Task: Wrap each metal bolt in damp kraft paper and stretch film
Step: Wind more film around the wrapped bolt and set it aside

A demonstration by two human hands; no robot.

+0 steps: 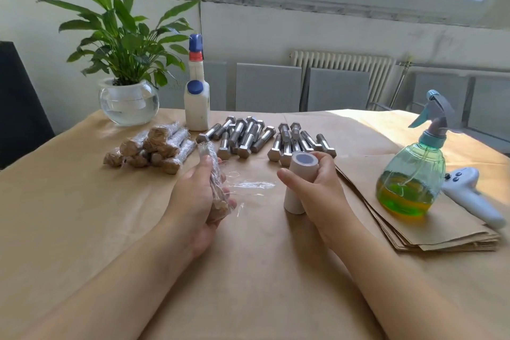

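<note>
A surface [248, 270] covered in kraft paper fills the view. A stack of paper sheets [414, 229] lies at the right, with a spray bottle [414, 174] standing on it. Bare bolts [248, 135] lie in a heap at the far middle, and finished wrapped bolts [154, 146] are piled to their left.

The left hand [193, 196] grips a paper-wrapped bolt [216, 188], fingers curled round it, one end up. The right hand [317, 182] is closed round a film roll [296, 182], held just right of the bolt. A thin strip of film [248, 185] stretches between the two, touching both.

The step seems to be winding film over the paper. To do it well, the film likely needs to stay taut while the bolt turns, with each turn overlapping and both ends covered before tearing.
</note>
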